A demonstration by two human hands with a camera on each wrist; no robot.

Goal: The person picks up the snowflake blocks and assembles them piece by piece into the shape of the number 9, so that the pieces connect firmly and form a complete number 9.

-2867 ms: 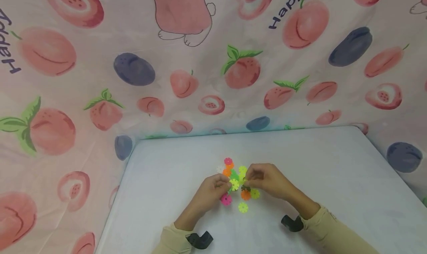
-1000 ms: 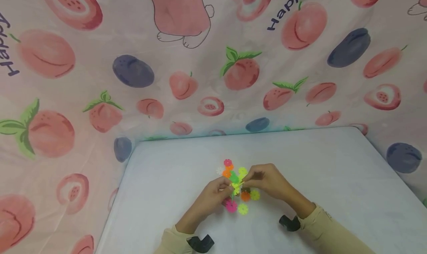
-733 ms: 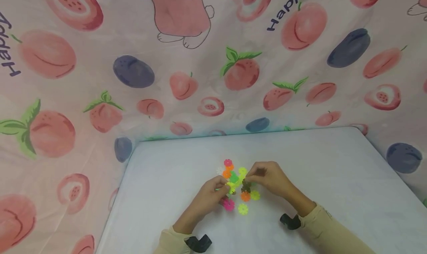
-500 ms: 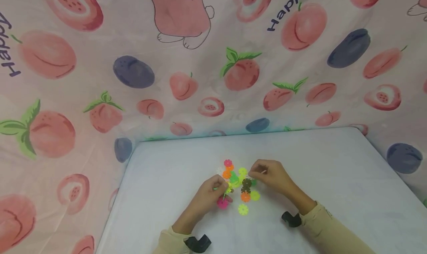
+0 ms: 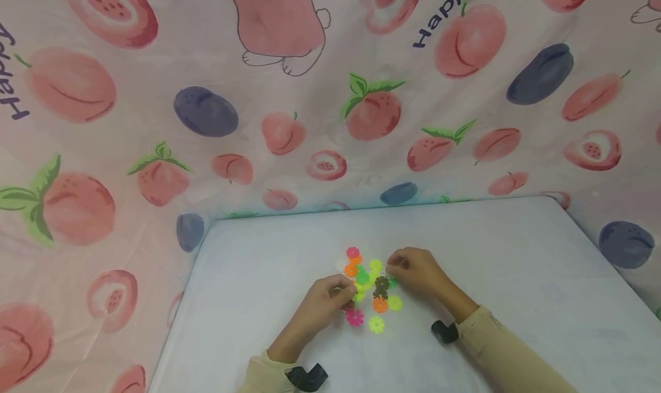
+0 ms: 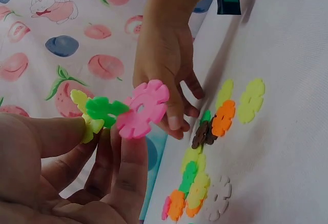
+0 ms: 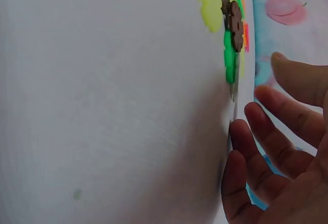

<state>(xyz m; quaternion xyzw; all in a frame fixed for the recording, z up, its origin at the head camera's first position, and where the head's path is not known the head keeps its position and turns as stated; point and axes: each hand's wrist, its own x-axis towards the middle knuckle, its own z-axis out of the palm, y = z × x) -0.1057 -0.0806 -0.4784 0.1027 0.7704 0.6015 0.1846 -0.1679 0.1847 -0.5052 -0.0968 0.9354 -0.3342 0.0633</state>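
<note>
Your right hand (image 5: 415,271) has drawn back from the left since the frame a second ago, when the two nearly met over the same pieces.

Nearest you, your left hand (image 5: 326,301) pinches a yellow flower-shaped piece (image 6: 93,127) between thumb and fingertips, with a green piece (image 6: 106,111) and then a pink piece (image 6: 146,110) joined on beyond it. Gripping only that end probably keeps the pink notched rim exposed and within the other hand's reach.

Just right of the left hand, a loose yellow disc (image 5: 376,324) lies flat on the table (image 5: 268,255). Farther on, between your hands, are an orange disc (image 5: 380,305) and two brown pieces (image 5: 381,288), seemingly left central so either hand can get at them.

Your right hand is relaxed, thumb apart from the fingers, with nothing visible in it; its fingertips are just beside a loose green piece (image 5: 392,281). You can't tell whether they touch the table.

Beyond the left hand sit more orange, green, pink and white pieces, backed by the fruit-print cloth (image 5: 330,106).
</note>
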